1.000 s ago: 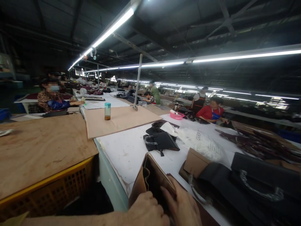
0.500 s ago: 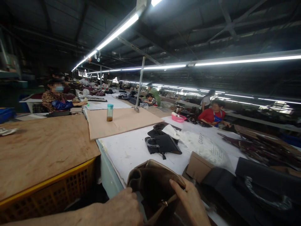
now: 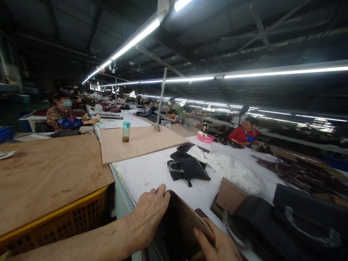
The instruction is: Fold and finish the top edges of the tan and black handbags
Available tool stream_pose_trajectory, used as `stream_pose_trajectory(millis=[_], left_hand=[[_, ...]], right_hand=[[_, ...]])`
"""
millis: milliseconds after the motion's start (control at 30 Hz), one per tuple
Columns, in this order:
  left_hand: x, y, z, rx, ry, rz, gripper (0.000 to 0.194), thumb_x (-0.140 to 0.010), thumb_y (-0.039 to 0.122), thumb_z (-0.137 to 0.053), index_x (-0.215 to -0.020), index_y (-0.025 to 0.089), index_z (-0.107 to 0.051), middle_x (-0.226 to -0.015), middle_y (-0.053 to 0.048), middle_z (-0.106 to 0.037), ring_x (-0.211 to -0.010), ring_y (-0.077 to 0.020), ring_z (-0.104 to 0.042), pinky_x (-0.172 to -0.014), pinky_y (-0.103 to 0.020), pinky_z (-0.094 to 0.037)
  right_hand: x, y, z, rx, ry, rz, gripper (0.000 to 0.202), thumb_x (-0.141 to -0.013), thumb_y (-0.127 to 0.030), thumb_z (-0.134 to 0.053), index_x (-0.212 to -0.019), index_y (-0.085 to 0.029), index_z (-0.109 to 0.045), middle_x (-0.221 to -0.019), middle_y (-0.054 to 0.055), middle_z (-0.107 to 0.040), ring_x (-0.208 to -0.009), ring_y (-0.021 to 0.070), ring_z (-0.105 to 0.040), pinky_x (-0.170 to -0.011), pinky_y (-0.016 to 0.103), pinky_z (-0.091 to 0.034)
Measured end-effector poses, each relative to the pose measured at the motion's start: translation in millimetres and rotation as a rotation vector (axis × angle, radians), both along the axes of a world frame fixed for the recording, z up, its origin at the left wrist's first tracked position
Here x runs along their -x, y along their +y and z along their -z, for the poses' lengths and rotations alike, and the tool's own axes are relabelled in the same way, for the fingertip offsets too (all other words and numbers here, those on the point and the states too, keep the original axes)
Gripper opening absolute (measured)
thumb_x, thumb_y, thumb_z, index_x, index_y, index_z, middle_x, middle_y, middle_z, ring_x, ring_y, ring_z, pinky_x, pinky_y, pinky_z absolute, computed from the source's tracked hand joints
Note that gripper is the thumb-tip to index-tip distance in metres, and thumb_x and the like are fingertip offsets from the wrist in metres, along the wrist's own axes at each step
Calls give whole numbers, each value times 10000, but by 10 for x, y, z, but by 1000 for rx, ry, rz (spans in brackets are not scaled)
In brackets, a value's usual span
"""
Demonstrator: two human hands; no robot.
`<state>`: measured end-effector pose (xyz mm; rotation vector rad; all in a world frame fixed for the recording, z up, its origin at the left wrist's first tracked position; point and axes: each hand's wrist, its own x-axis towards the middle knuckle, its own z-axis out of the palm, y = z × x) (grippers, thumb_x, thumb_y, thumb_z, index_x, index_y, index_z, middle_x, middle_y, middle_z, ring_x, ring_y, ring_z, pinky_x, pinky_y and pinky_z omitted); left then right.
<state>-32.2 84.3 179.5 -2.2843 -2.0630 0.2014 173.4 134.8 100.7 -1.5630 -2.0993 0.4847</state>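
A brown handbag (image 3: 181, 214) stands with its mouth open at the bottom middle, its dark inside facing me. My left hand (image 3: 153, 210) is closed over the bag's far left corner, fingers curled on the rim. On the right rim, my right hand (image 3: 217, 241) grips the edge, fingers inside the bag and the thumb side hidden. The lower part of the bag is out of view. Just right of it lie a brown flat piece (image 3: 231, 195) and a large black handbag (image 3: 304, 217) with a plastic-wrapped handle.
A small black handbag (image 3: 189, 169) lies on the white tabletop (image 3: 141, 170) near white plastic wrapping (image 3: 236, 170). A teal-capped bottle (image 3: 126, 132) stands on a tan board (image 3: 146, 143). At left, a wooden board (image 3: 54, 170) tops a yellow crate (image 3: 81, 210). Co-workers sit further off.
My left hand has moved up and forward onto the bag's far corner. The bag's rim has straightened and turned, and the metal clasp inside has gone from sight. My right hand sits slightly lower.
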Motion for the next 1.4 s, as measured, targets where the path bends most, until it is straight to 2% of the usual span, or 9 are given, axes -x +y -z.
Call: stream_pose_trajectory(millis=[167,333,500,700,833,967,1100,1200,1400], left_hand=[[-19,15,157,-126,-42,151,342,-522,199,-666,-830,150,-526,-1074,-125,-454,-875,-264,-492,-640,-388,-504],[-196,154,71,-268,-111,394,150,-696,231,-577,-816,164,-518,-909,-64,-514,-876,-224,-450,-781,-381,-431],[-228,537,71,-373,-225,106,147,-781,92,-416,-852,159,-527,-987,-65,-524,-890,-203,-478,-764,-345,-430],[13,407,222,-261,-184,371,268,-734,33,-406,-960,157,-478,-1327,-95,-362,-1093,-228,-450,-895,-358,-404],[193,350,252,-133,-260,321,580,-665,-22,-374,-1208,175,-311,-1432,-113,-203,-1165,-213,-431,-895,-340,-420],[163,355,224,-123,-304,320,860,-605,-34,-395,-1355,207,-51,-1445,-109,-172,-1229,-219,-359,-953,-355,-381],[-39,261,120,-190,-347,398,555,-693,106,-520,-1213,196,-349,-1329,-81,-351,-1205,-234,-334,-1010,-377,-309],[-164,169,68,-220,-349,277,266,-735,167,-518,-996,189,-474,-1103,-62,-485,-1045,-226,-426,-927,-381,-370],[-183,123,106,-265,-374,61,406,-651,72,-475,-1035,194,-430,-1132,-50,-441,-1048,-209,-408,-910,-350,-381]], right_hand=[[-73,53,3,23,3,-11,397,-765,-487,-465,-1046,-246,-608,-875,44,-689,-821,229,-632,-728,274,-446],[-11,23,82,59,-10,-57,435,-788,-486,-433,-1103,-226,-583,-882,74,-685,-856,257,-625,-761,316,-443],[-47,14,87,155,53,-104,476,-780,-509,-436,-1104,-195,-588,-942,99,-671,-914,287,-597,-798,356,-432],[-273,100,-141,209,331,-99,402,-766,-446,-470,-1002,-157,-618,-900,53,-670,-880,248,-587,-796,318,-434],[-189,24,-219,215,335,-124,342,-749,-393,-501,-1011,-204,-613,-912,23,-665,-867,222,-586,-788,293,-428],[-137,-14,-225,214,363,-152,338,-748,-386,-500,-1014,-212,-614,-905,20,-665,-856,213,-590,-780,283,-431],[-180,23,-200,211,377,-169,374,-745,-406,-501,-1043,-209,-610,-903,19,-670,-847,211,-594,-776,282,-438],[-205,39,-166,192,356,-126,405,-742,-426,-503,-1063,-203,-610,-942,34,-668,-901,222,-587,-815,290,-428],[-188,-3,-132,150,271,-17,430,-771,-457,-466,-1104,-214,-589,-1017,49,-650,-979,240,-563,-868,308,-401]])
